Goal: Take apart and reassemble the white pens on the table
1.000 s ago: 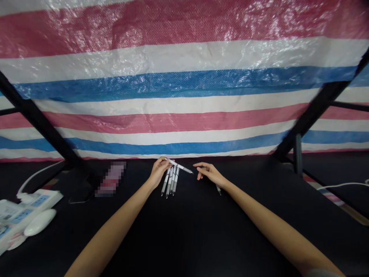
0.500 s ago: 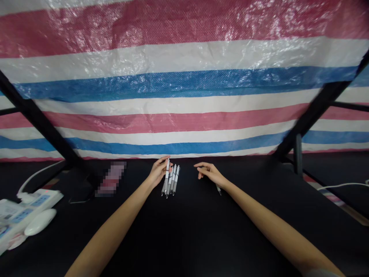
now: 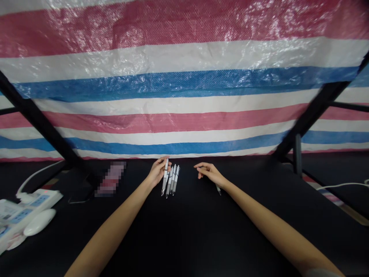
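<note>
My left hand (image 3: 157, 171) pinches the upper end of a white and grey pen (image 3: 165, 177), which points toward me. Just right of that pen, several similar pens (image 3: 174, 180) lie side by side on the black table (image 3: 184, 231). My right hand (image 3: 210, 173) rests farther right with its fingers bent toward the left and the index finger extended; it holds nothing that I can see. Another pen (image 3: 218, 189) lies under my right wrist, with only its tip end showing.
A white power strip (image 3: 37, 202) with a plug and a white rounded device (image 3: 40, 222) sits at the left. Near it lies a blurred pinkish item (image 3: 112, 180). Black frame bars slant at both sides before a striped sheet (image 3: 184, 119).
The pen in my left hand has shifted slightly left, onto the left edge of the row. My right hand has stayed in place.
</note>
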